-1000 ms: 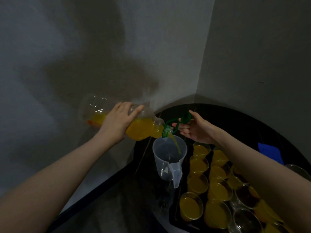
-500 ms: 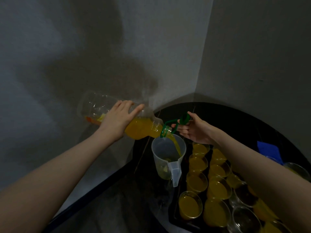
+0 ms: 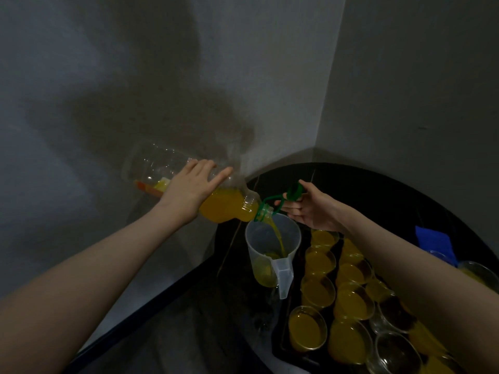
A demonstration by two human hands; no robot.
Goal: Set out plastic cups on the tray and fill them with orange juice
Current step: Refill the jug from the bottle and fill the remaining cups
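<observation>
My left hand (image 3: 190, 194) grips the tilted bottle (image 3: 194, 187), right fingers (image 3: 290, 209) pinching its green handle (image 3: 272, 199); tipping further risks juice overshooting the jug (image 3: 272, 249) at centre.

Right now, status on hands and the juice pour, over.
Left hand grips tilted juice bottle, right hand holds its green handle. Juice streaming into clear jug. Most tray cups filled, some near ones empty. Nothing blocking.
</observation>
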